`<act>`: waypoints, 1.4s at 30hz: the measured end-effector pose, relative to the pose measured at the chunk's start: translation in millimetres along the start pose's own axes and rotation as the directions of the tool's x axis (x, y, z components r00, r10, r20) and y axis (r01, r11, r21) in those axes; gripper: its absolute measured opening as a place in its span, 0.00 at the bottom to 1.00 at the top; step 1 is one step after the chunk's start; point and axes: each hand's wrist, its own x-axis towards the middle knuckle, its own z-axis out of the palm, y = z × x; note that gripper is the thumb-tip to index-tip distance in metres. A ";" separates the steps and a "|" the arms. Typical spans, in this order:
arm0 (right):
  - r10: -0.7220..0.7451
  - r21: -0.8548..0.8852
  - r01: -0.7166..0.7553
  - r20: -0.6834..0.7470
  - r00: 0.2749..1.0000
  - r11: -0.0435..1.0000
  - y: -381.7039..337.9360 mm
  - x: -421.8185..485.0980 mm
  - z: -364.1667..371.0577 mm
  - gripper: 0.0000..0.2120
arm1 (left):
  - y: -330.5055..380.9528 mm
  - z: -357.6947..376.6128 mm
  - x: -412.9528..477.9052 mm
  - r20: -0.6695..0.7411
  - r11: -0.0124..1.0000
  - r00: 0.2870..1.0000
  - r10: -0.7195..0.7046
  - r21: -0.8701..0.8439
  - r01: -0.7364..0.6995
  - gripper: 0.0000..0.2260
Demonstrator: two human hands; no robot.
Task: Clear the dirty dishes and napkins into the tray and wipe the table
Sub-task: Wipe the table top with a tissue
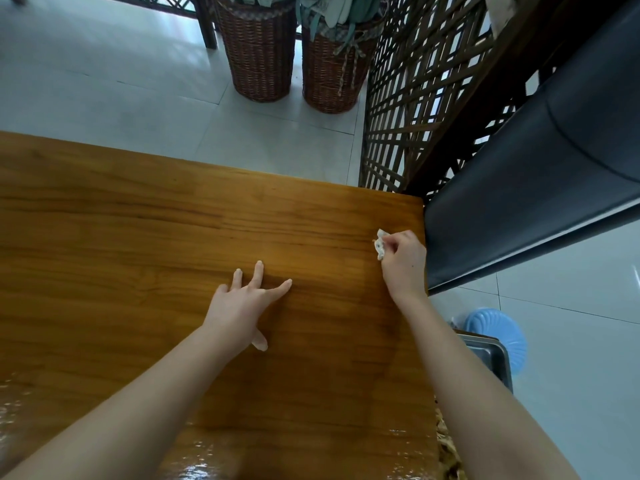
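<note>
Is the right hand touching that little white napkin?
Touching. The head view shows the right hand pinching the crumpled white napkin near the right edge of the wooden table.

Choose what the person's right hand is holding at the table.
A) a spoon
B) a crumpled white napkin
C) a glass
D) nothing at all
B: the right hand pinches a crumpled white napkin near the right edge of the table, while the left hand lies flat on the wood with its fingers spread.
</note>
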 end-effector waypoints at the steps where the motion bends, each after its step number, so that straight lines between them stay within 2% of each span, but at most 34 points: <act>1: -0.001 -0.007 0.001 0.009 1.000 1.000 0.2 8.4 -0.7 0.08 | 0.1 -0.4 0.0 0.005 1.000 1.000 0.003 0.004 -0.003 0.54; 10: 0.058 -0.068 -0.060 -0.030 0.998 0.996 8.8 38.6 -11.8 0.10 | 0.2 -2.0 -1.4 0.015 1.000 1.000 0.023 -0.004 -0.023 0.53; 21: 0.006 -0.056 -0.005 0.018 1.000 0.998 14.4 -25.4 -20.1 0.10 | -0.4 5.5 1.9 -0.038 1.000 0.999 0.025 0.003 -0.025 0.54; 27: -0.015 -0.143 0.015 0.005 1.000 0.990 14.3 -53.1 -20.0 0.10 | -0.1 4.9 5.5 -0.009 1.000 1.000 0.007 0.000 -0.007 0.55; 42: 0.052 -0.040 -0.051 0.003 0.999 0.998 -1.1 6.7 -19.0 0.10 | 1.7 -0.2 2.0 0.016 1.000 1.000 0.014 0.024 -0.014 0.54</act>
